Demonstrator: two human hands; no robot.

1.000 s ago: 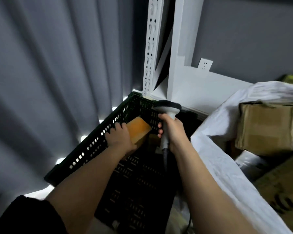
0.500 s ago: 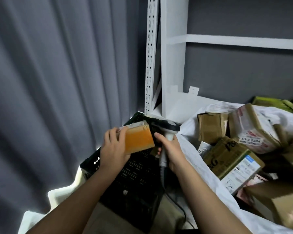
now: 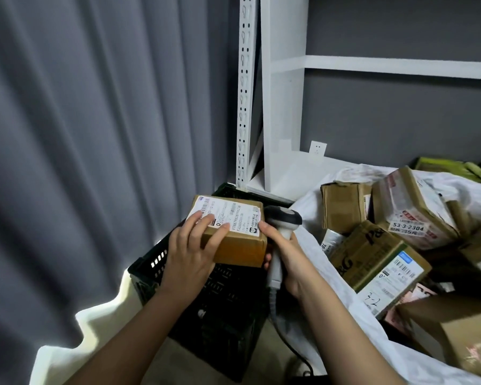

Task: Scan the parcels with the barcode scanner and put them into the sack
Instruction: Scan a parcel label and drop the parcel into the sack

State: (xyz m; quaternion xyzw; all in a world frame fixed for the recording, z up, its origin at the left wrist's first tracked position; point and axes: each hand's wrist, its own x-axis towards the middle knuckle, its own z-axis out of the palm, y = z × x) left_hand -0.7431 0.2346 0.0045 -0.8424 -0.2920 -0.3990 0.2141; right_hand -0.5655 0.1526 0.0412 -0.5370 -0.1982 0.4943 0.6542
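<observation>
Two hands busy: left hand grips parcel, right hand grips scanner; uncover the barcode, aim squarely.

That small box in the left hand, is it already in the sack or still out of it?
Out. The left hand holds the small box above the black crate, label up, beside the scanner; the white sack lies to the right.

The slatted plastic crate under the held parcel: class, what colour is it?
Black, seen best in the head view: the slatted plastic crate.
</observation>
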